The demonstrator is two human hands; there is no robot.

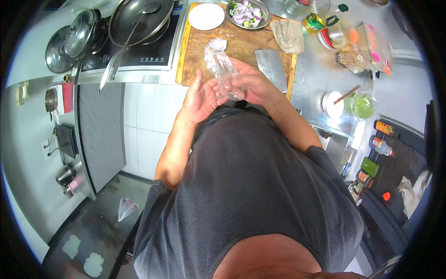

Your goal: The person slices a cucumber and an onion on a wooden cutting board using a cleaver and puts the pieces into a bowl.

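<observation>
My right hand [252, 82] grips a crumpled clear plastic bag [223, 68] between thumb and fingers. Close beside it, my left hand [204, 96] is palm up with its fingers apart, near the bag's lower part; whether the fingertips touch the plastic is unclear. A small whitish piece [218, 44] shows at the bag's far end. Beneath lies a wooden cutting board [240, 42] with a cleaver blade [271, 66] on its right part. A white plate [206, 16] and a metal bowl of sliced onion and cucumber [248, 14] stand at its far side.
A folded cloth [287, 35] lies over the board's right edge. Left is a cooktop [150, 55] with a wok [139, 21] and glass lids [80, 33]. To the right stand an oil bottle [318, 21], plastic containers [373, 43] and a white bowl with chopsticks [333, 104].
</observation>
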